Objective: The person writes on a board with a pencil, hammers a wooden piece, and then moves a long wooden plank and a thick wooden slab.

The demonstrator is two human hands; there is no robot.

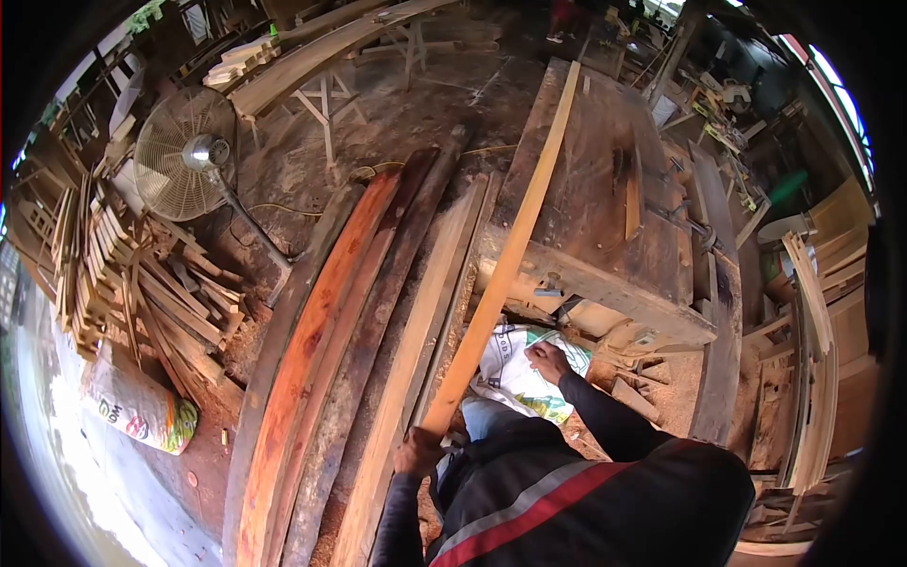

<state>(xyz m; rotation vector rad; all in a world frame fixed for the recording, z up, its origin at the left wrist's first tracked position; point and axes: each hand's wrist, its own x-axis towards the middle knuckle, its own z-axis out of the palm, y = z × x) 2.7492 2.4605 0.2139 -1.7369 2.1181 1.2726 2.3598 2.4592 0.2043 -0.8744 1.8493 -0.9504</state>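
My left hand (419, 452) is closed around the near end of a long, narrow orange-brown board (505, 274). The board slants up and away, and its far end lies over the wooden workbench (605, 170). My right hand (548, 361) hangs above a white printed sack (510, 364) near the bench's front edge, away from the board. Its fingers look curled, and whatever they hold, if anything, is too small to make out. Left of the board, several long planks (321, 312) lie side by side, one of them bright reddish-orange.
A large round fan (186, 153) stands at the upper left, above a pile of wood strips (170, 293). Another printed sack (142, 406) lies at the lower left. Trestles (326, 111) hold boards at the back. More boards (812, 378) lean at the right.
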